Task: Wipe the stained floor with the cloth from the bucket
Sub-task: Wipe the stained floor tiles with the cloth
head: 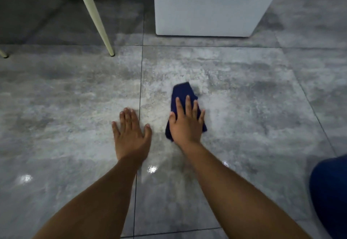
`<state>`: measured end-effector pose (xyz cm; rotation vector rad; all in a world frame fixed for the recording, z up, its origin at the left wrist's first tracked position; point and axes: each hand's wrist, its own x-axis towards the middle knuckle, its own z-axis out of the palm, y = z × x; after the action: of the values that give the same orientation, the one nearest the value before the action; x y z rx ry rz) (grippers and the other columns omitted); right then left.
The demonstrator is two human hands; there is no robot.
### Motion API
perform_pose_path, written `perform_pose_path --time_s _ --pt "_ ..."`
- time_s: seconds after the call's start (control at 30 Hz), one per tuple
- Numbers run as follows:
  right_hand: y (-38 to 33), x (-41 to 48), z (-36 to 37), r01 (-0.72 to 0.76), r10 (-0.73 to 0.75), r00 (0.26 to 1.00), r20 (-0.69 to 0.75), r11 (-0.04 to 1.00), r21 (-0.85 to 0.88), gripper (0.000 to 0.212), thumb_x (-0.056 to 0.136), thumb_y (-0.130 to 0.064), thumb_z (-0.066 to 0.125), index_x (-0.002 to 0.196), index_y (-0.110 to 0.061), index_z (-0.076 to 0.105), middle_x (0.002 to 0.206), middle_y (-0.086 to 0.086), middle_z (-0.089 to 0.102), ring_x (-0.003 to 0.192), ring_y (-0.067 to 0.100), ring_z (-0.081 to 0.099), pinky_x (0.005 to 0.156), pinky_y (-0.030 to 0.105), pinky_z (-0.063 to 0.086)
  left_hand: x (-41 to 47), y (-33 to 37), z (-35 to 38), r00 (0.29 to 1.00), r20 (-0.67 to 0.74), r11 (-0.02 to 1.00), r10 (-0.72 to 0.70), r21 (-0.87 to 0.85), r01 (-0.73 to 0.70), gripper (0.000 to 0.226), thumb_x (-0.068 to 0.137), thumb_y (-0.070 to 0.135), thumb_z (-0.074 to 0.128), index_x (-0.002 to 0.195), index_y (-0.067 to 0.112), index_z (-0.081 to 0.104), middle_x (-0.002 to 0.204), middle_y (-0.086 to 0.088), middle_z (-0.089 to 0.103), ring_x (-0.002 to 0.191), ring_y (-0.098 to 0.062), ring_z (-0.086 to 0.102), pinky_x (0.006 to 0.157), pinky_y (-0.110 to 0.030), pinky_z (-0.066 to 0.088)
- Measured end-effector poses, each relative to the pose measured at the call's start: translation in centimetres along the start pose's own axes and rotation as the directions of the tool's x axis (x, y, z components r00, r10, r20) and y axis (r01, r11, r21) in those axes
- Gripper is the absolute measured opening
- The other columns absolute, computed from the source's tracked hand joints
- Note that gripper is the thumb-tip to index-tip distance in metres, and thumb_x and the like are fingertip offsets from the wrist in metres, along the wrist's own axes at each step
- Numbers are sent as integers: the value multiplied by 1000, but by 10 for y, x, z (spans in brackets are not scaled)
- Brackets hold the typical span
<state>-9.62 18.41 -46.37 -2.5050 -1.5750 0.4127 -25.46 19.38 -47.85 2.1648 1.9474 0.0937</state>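
Note:
A dark blue cloth (pixel 181 93) lies on the grey tiled floor (pixel 244 107), just right of a tile joint. My right hand (pixel 186 124) presses flat on the cloth's near half, fingers spread, and the cloth's far end sticks out beyond the fingertips. My left hand (pixel 130 132) rests flat on the bare floor to the left of the cloth, fingers apart, holding nothing. The floor around the hands looks pale and blotchy, with wet shine closer to me. No bucket shows in the head view.
A white box-shaped cabinet (pixel 206 6) stands on the floor straight ahead. Slanted cream furniture legs (pixel 93 15) come down at the upper left. A dark blue object (pixel 330 192), only partly in view, sits at the right edge.

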Motion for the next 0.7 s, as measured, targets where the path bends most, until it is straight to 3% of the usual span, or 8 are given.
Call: perform_pose_path --time_s 0.07,0.2,0.27,0.33,0.43,0.57,0.63,0.7 --pt "16 33 -7 19 -19 1000 15 999 -37 56 100 -49 23 153 -34 11 162 -2 -1 148 23 -4 117 52 -4 1 0 0 1000 14 1000 -3 -9 3 70 97 50 15 152 13 -10 160 -4 -13 145 -14 -18 118 -42 -12" --pt "60 39 -15 -320 320 937 -138 947 28 56 100 -47 23 153 -31 13 162 0 2 148 25 0 117 54 0 1 1 -1 1000 20 1000 -6 -12 6 70 96 50 13 151 14 -12 160 -3 -16 145 -13 -19 119 -44 -9" --pt "59 26 -12 -408 407 901 -150 913 28 57 100 -46 22 153 -30 10 162 1 0 148 26 -3 117 55 -2 0 2 -2 1000 23 1000 -8 -4 8 71 95 51 10 151 15 -14 159 -3 -17 145 -13 -21 119 -44 -9" --pt "44 28 -9 -354 353 929 -114 935 15 57 100 -45 22 153 -30 7 162 2 -3 148 27 -5 116 55 -4 0 0 -1 1000 21 1000 -9 -4 9 71 94 52 8 151 15 -14 159 -2 -19 144 -13 -23 119 -44 -9" --pt "20 58 -11 -76 75 997 -32 996 -39 56 100 -47 21 153 -33 8 162 -1 -4 148 24 -7 116 56 -4 1 1 0 1000 16 1000 -13 2 13 72 93 52 8 151 15 -13 159 -2 -20 143 -13 -24 119 -44 -10" --pt "-8 106 -10 260 -255 961 107 965 -40 55 100 -50 20 152 -35 9 162 -4 -5 148 21 -9 117 53 -5 2 3 1 1000 4 1000 -19 19 19 72 94 52 9 152 15 -11 159 -2 -18 144 -13 -22 119 -43 -10" --pt "-6 131 -14 247 -244 965 93 968 -30 55 100 -50 21 152 -36 11 162 -4 -3 148 21 -7 117 53 -4 2 4 -1 1000 8 1000 -19 7 19 72 93 52 9 152 16 -12 159 -2 -18 144 -12 -22 118 -42 -12" --pt "8 151 -21 107 -107 994 21 994 -12 56 99 -49 22 152 -34 12 162 -3 0 148 24 -4 117 54 -1 2 3 -1 1000 9 1000 -17 -1 17 73 92 52 10 152 16 -11 159 -1 -18 144 -11 -22 118 -42 -12"
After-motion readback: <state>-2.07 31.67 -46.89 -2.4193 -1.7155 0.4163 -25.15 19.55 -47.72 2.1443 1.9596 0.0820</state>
